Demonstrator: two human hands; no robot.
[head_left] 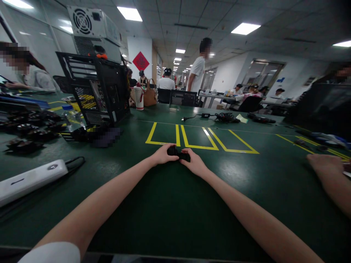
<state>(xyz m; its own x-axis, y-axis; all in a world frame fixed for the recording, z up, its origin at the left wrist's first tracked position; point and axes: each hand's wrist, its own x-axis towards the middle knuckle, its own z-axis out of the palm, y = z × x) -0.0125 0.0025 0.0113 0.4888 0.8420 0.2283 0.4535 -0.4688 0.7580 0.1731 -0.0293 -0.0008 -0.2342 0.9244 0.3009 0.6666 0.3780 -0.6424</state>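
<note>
Near the middle of the green table [164, 204], my left hand [161, 155] and my right hand [194, 163] meet over a small black part. The left fingers are closed round its rounded end [172, 150]. On the other side, my right thumb and fingers pinch its blocky end [185, 157]. Whether this is one piece or two touching pieces, I cannot tell. Just beyond my hands, yellow tape outlines [199, 148] mark the tabletop.
At left are a white power strip [33, 180], a black computer case [106, 91] with a power supply [93, 22] on top, a bottle [72, 118] and black parts [27, 128]. Cables [226, 117] lie farther back. Another person's hand [326, 164] rests at right.
</note>
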